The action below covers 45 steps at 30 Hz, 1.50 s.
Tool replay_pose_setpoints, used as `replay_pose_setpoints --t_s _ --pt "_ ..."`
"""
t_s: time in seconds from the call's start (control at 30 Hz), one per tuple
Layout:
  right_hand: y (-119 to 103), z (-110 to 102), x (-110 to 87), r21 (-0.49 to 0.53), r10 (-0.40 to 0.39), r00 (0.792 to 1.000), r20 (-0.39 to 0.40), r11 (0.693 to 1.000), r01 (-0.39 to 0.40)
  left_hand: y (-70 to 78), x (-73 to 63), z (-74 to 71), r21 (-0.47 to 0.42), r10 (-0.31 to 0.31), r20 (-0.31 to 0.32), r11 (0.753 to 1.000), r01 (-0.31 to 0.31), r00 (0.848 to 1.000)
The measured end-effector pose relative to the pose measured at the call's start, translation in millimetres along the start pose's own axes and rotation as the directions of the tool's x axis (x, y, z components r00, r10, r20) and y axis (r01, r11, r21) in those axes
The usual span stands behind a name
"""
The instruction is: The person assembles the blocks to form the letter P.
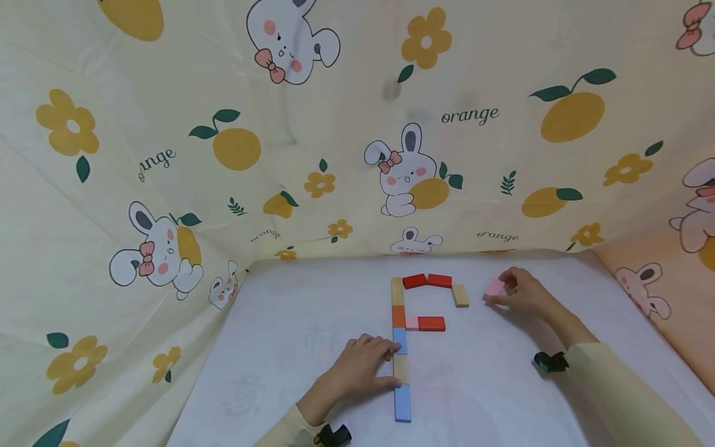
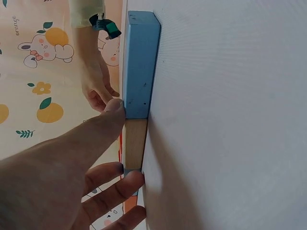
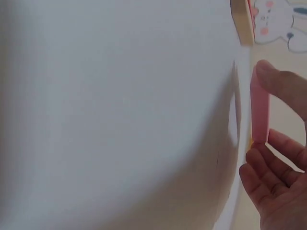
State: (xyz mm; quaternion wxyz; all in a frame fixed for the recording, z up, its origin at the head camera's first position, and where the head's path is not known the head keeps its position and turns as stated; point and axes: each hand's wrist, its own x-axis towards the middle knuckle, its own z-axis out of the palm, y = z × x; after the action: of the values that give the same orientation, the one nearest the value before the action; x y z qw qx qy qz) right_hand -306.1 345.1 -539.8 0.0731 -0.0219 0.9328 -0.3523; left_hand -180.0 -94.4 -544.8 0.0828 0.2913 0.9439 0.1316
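Note:
My right hand point(image 1: 525, 295) pinches a pink wooden block point(image 1: 494, 288) by its ends between thumb and fingers, above the table at the right; the right wrist view shows this pink block point(image 3: 260, 105) off the surface. My left hand point(image 1: 360, 366) touches the left side of a straight column of blocks with relaxed fingers. Its thumb is against the bottom blue block point(image 2: 139, 72), its fingertips by the upper blue block point(image 1: 400, 335). Between them lies a plain wood block point(image 1: 401, 369). Above come an orange block point(image 1: 398, 316) and another plain one point(image 1: 397, 292).
Two red blocks point(image 1: 439, 280) run right from the column's top to a slanted plain wood block point(image 1: 460, 296). Lower, a small pink block point(image 1: 412, 323) and a red block point(image 1: 432, 323) branch off. A patterned cloth point(image 1: 335, 124) hangs behind the white table point(image 1: 268, 347).

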Motion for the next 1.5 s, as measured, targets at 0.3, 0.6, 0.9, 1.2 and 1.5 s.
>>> replay_pose_setpoints --t_s 0.3,0.6,0.9,1.2,1.5 --pt "-17.4 18.1 -18.8 -0.014 -0.019 0.999 -0.033 1.0 0.019 -0.9 -0.2 -0.1 -0.004 0.002 -0.002 1.0 -0.002 1.0" --pt "-37.1 32.8 -36.8 -0.021 -0.04 0.998 -0.05 0.999 0.039 -1.0 0.9 1.4 -0.01 -0.002 0.0 1.0 0.002 1.0" --pt "-57.3 52.0 -51.8 -0.006 -0.062 0.996 -0.067 0.998 0.062 -0.8 1.1 1.1 -0.004 -0.001 -0.004 1.0 0.001 1.0" --pt "-65.5 68.7 -55.9 -0.026 -0.024 0.998 -0.063 0.999 0.023 -1.9 0.6 2.0 0.001 0.007 -0.003 1.0 -0.007 1.0" --pt "-72.6 77.6 -57.7 -0.04 -0.015 0.998 -0.06 0.999 0.012 -2.3 0.4 2.1 0.014 0.009 -0.009 1.0 -0.009 1.0"
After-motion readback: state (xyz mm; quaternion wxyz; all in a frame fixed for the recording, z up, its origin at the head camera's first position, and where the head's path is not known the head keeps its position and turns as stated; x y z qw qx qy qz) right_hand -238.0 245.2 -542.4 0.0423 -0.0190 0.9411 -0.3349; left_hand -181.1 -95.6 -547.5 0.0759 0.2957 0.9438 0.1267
